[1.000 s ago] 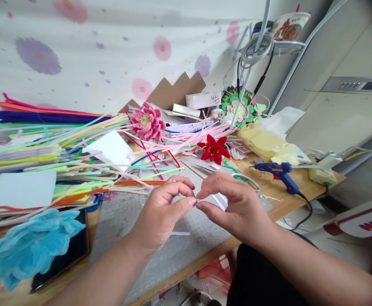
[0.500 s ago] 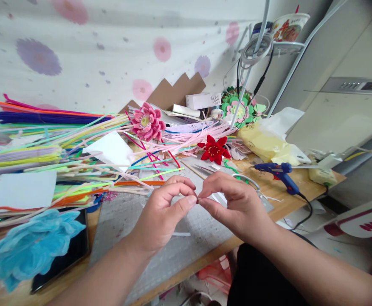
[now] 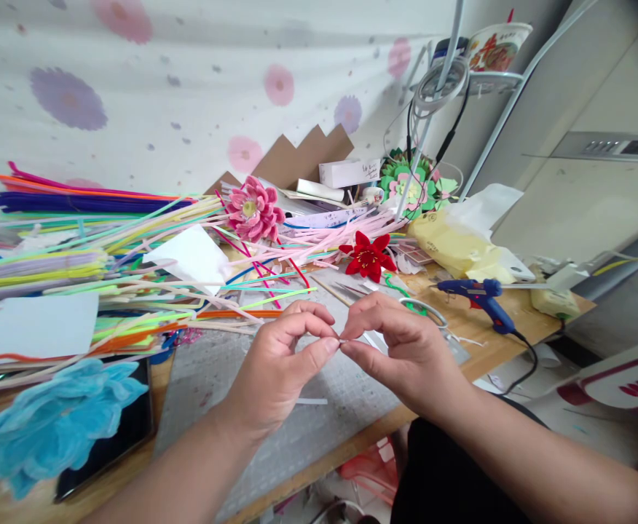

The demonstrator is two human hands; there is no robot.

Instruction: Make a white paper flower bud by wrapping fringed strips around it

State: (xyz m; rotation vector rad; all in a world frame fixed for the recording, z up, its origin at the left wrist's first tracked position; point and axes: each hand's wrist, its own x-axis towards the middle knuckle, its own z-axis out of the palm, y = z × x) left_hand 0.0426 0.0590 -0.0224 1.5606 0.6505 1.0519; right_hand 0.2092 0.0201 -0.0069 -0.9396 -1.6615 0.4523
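Note:
Over the grey cutting mat [image 3: 204, 422], my left hand [image 3: 280, 364] and my right hand [image 3: 406, 349] meet fingertip to fingertip. Each is closed in a pinch of thumb and forefinger. Between the tips is a tiny dark speck, too small and too covered to name. A short white strip [image 3: 312, 401] lies on the mat below my hands. Just beyond them are a red fuzzy flower [image 3: 370, 258] and scissors [image 3: 425, 309], their blades partly behind my right hand.
Pipe cleaners [image 3: 100, 202] in many colours heap along the left and back, with a pink flower [image 3: 250, 209] on them. A blue flower [image 3: 62, 429] rests over a black tablet [image 3: 127, 437] at front left. At right lies a blue glue gun [image 3: 477, 295] with its cord.
Almost nothing differs. Both hands hold the same pinch, with only a very slight shift at the fingertips.

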